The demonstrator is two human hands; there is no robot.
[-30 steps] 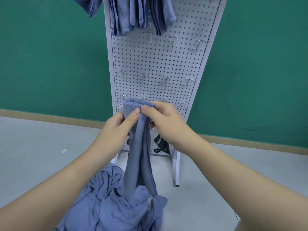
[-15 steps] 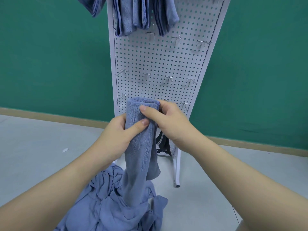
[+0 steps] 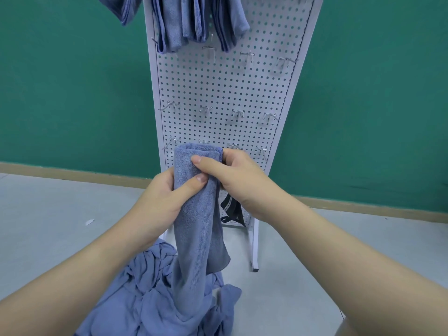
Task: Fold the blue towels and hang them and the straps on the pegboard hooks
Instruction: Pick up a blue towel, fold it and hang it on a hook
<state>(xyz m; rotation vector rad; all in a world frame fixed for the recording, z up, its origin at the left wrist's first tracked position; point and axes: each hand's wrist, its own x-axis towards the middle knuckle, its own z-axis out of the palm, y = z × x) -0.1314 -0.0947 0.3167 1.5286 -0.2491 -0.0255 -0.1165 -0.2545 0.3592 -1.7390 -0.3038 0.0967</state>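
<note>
In the middle of the frame both hands hold a folded blue towel [image 3: 197, 214] upright in front of a white pegboard [image 3: 225, 93]. The left hand [image 3: 167, 192] wraps around the towel from the left, thumb pressed across its front. The right hand [image 3: 240, 175] pinches the towel's folded top edge from the right, thumb on the front and fingers behind. The towel hangs down in a long narrow strip, and its lower end meets a heap of more blue towels [image 3: 155, 299] lying crumpled at the bottom centre of the frame.

At the top of the frame several folded towels [image 3: 184, 20] already hang from the pegboard's upper row. Below them, rows of bare metal hooks [image 3: 206, 109] stick out of the board, the lowest row just behind the top of the held towel. A dark strap [image 3: 231, 208] with pale stripes shows at the foot of the board, just right of the held towel and under the right wrist. The board stands on a pale grey floor [image 3: 315, 263] before a green wall [image 3: 72, 81].
</note>
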